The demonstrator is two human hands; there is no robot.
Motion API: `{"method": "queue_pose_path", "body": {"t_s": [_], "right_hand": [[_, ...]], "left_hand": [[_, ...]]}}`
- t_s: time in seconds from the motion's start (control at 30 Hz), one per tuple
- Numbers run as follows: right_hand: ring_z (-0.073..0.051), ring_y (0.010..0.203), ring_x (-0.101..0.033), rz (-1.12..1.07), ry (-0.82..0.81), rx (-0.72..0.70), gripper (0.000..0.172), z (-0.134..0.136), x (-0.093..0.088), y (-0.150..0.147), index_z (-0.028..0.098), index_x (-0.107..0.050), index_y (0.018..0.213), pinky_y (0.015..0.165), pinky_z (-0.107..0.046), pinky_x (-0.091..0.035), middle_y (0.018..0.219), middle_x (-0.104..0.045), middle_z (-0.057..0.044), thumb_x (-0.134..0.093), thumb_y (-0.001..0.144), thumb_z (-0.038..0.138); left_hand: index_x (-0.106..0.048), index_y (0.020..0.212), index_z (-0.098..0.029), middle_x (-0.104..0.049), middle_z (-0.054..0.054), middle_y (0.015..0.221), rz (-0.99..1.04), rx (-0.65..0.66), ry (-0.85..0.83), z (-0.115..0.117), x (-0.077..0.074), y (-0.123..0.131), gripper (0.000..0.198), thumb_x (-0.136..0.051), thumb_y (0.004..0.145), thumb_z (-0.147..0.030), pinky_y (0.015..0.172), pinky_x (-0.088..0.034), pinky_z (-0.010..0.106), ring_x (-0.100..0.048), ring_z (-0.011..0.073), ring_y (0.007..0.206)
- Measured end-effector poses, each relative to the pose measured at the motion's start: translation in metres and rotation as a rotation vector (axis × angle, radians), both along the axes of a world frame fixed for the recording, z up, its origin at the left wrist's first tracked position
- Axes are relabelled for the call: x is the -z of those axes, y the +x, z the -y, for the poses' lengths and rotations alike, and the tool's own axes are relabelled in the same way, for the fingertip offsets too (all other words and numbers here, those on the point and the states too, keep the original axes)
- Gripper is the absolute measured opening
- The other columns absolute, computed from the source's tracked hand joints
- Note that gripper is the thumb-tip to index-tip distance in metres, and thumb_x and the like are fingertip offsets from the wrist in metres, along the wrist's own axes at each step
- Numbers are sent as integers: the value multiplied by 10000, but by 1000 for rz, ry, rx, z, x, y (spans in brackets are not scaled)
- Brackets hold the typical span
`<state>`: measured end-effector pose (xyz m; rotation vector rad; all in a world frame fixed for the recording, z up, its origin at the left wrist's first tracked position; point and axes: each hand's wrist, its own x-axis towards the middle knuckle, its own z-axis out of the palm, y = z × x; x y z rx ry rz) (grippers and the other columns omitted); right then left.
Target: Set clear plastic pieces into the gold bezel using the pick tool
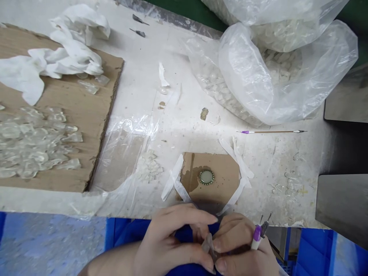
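My left hand (172,241) and my right hand (244,241) meet at the table's front edge. Between their fingertips is a small clear, soft-looking piece (208,243), pinched from both sides. A thin tool with a purple-and-white end (257,235) and dark needle-like tips is tucked in my right hand as well; its shaft is hidden. Just beyond the hands, a small cardboard pad (222,168) is fixed with white tape strips. On it rests a bottle cap (206,177) with whitish contents.
At left, a cardboard sheet (100,115) carries many clear pieces (31,142) and crumpled white tissue (66,57). Small whitish bits (149,165) lie mid-table. Plastic bags (253,73) of pale pieces stand at back right. A slim brown tool (273,132) lies before them; metal boxes (342,203) stand at right.
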<state>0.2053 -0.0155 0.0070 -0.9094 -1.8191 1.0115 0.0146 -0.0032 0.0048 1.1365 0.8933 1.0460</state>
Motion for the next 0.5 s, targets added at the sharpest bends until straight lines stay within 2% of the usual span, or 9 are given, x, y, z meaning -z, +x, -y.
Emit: {"method": "queue_pose_path", "body": {"t_s": [0.1,0.23,0.27,0.33,0.4,0.5], "right_hand": [[-116,639,-769,-157,87,-100,198,-9,4,-3,219,-636,909,581,-191,-649,793,-752,-5,-511,1062,218],[-143,732,-781,-69,128,-18,81,-8,10,-1,203,-642,994,641,-240,-673,877,-784,-40,-579,1042,214],[-164,751,-779,-45,136,43,58,-7,11,1,197,-658,1020,637,-275,-676,910,-791,-57,-617,1026,237],[-206,747,-762,-46,104,222,179,-6,15,6,188,-697,1085,594,-337,-660,931,-790,-84,-622,1022,337],[-204,647,-713,-105,28,383,351,-7,19,9,196,-699,1184,515,-341,-610,857,-772,-70,-498,1062,457],[-179,528,-632,-172,-55,506,507,-8,22,7,225,-659,1283,434,-308,-532,782,-734,-34,-340,1078,561]], "left_hand": [[-838,988,-218,-779,49,707,-59,70,143,-1,4,-7,256,-844,815,-406,509,-610,193,-723,162,537],[-819,1036,-211,-785,55,738,-136,36,249,-6,2,-16,246,-830,846,-367,510,-607,184,-723,160,538],[-815,1057,-214,-787,56,741,-154,23,263,-7,1,-17,254,-827,850,-362,523,-614,190,-728,165,545],[-810,1092,-224,-788,61,743,-175,-5,279,-10,0,-19,261,-810,868,-358,553,-629,215,-740,180,564],[-804,1115,-229,-784,62,742,-178,-30,288,-12,0,-19,253,-795,887,-338,566,-633,230,-743,187,576],[-801,1114,-214,-777,65,734,-162,-40,290,-12,3,-19,249,-802,886,-314,575,-633,231,-743,187,584]]}}
